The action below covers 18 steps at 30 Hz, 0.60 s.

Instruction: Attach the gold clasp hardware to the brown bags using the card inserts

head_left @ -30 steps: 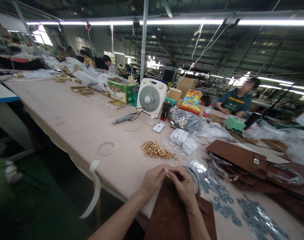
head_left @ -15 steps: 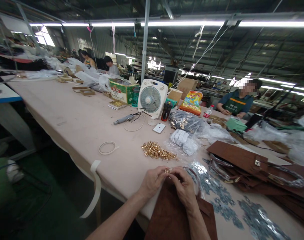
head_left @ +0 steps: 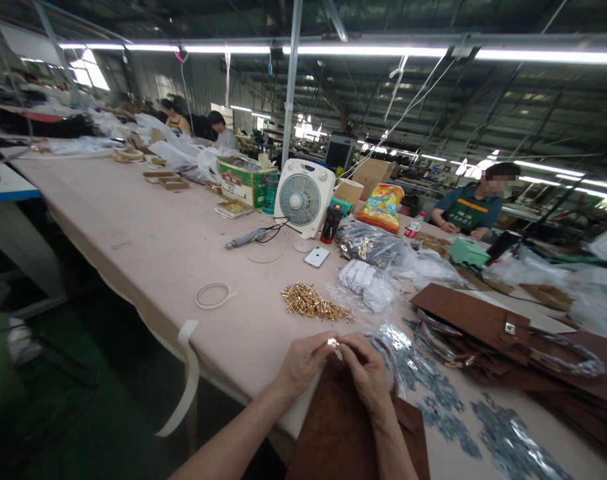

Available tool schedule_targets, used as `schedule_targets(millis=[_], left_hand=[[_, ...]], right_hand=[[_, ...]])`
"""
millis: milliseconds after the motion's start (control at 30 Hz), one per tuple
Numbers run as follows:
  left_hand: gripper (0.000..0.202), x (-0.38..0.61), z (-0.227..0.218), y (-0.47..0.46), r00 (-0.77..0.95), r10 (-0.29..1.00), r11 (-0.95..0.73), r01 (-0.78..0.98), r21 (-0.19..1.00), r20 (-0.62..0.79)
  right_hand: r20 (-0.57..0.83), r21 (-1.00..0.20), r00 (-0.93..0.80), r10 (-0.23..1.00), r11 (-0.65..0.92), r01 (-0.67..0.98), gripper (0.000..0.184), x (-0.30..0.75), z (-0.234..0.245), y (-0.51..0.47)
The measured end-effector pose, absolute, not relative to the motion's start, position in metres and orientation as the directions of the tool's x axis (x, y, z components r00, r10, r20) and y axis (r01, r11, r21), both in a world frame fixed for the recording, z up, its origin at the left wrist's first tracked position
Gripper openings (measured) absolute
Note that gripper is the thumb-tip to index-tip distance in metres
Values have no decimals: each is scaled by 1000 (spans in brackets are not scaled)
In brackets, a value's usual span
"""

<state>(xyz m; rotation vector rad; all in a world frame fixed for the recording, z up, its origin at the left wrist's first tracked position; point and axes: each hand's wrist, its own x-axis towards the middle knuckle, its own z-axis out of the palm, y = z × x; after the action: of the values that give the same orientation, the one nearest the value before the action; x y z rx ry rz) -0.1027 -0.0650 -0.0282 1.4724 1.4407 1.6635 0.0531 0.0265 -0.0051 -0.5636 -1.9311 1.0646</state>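
My left hand (head_left: 301, 363) and my right hand (head_left: 366, 370) meet at the table's near edge, fingers pinched together on a small gold metal fitting (head_left: 332, 343). Under both hands lies a brown leather piece (head_left: 343, 433) that hangs over the edge toward me. A heap of gold fittings (head_left: 312, 302) sits just beyond my hands. Silvery metal parts (head_left: 433, 393) are scattered to the right of my right hand.
Brown leather bags (head_left: 503, 340) are stacked at the right. Farther off stand a white fan (head_left: 304, 196), a phone (head_left: 316, 256), a black bottle (head_left: 331, 223), bags of parts (head_left: 370, 283) and a white ring (head_left: 212, 295). A person in a green apron (head_left: 470, 207) sits across the long pink table (head_left: 148, 233).
My hands stay together at the same spot, fingers shifting slightly on the gold fitting. The view has drifted a little; nothing else has moved.
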Motion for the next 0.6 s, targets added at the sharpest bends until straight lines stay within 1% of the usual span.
schedule_targets(millis=[100, 300, 600], left_hand=[[37, -103, -27, -66, -289, 865, -335, 275, 901, 410], [37, -104, -27, -67, -263, 858, -361, 306, 881, 442], [36, -104, -30, -67, -232, 850, -384, 345, 857, 474]], right_hand=[[470, -828, -540, 698, 561, 5, 14, 52, -6, 25], [493, -782, -523, 695, 618, 84, 21, 50, -8, 21], [483, -788, -508, 714, 607, 103, 25, 48, -13, 20]])
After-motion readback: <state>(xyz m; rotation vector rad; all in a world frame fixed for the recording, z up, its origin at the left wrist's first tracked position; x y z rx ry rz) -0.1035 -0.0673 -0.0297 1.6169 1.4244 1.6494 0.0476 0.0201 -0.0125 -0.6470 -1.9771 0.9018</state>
